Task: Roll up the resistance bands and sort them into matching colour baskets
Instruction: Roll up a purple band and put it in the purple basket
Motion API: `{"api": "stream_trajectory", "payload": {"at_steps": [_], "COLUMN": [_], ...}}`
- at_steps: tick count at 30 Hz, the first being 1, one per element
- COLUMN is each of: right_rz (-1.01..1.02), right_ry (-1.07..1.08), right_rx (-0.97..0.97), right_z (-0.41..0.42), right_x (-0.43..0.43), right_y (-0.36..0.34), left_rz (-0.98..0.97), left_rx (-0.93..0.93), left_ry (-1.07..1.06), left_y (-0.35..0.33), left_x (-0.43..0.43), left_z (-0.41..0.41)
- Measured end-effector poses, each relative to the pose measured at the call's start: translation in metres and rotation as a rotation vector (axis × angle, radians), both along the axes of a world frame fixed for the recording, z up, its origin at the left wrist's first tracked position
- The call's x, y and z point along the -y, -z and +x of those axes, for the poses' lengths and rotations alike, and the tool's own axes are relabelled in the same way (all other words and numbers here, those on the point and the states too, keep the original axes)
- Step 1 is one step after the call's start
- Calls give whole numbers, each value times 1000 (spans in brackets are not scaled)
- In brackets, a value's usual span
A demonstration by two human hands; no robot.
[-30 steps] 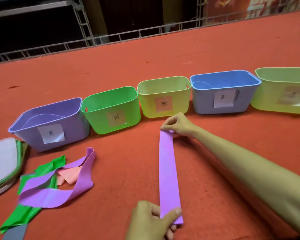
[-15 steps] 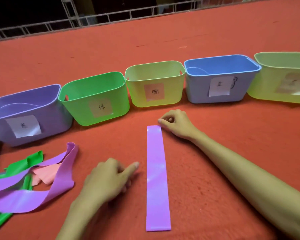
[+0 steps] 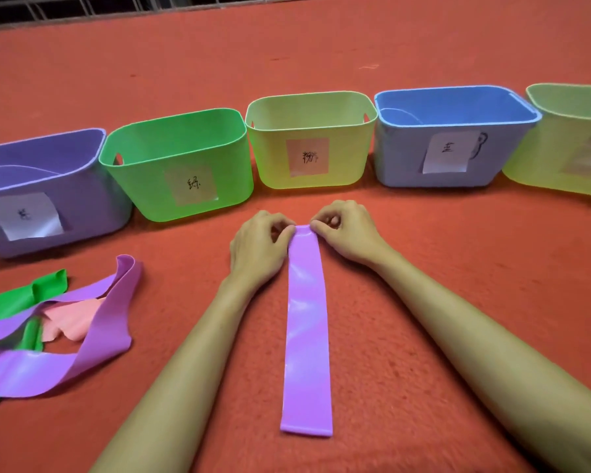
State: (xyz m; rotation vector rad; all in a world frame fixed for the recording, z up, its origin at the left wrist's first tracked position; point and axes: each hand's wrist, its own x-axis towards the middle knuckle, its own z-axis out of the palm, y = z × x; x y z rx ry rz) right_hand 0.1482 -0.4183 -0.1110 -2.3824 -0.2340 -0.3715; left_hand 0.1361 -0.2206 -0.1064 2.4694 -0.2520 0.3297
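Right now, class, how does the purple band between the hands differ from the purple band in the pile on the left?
The straight band lies flat, alone on the carpet; the looped band twists over a green band and a pink band. The left hand and right hand pinch the straight band's far end; nothing touches the looped band. Both are purple, unrolled, and not yet in the purple basket.
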Motion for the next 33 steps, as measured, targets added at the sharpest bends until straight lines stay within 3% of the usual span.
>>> {"api": "stream_trajectory", "payload": {"at_steps": [13, 25, 33], "right_rz": [61, -6, 59], "right_ry": [4, -22, -56], "right_rx": [-9, 39, 18], "right_z": [-4, -2, -4], "right_x": [-1, -4, -5], "right_y": [-1, 4, 4], "left_rz": [-117, -83, -208], "left_rx": [-39, -38, -105], "left_ry": [-16, -17, -18], "left_y": [2, 1, 3], "left_x": [-2, -2, -5], "left_z": [2, 3, 6]}}
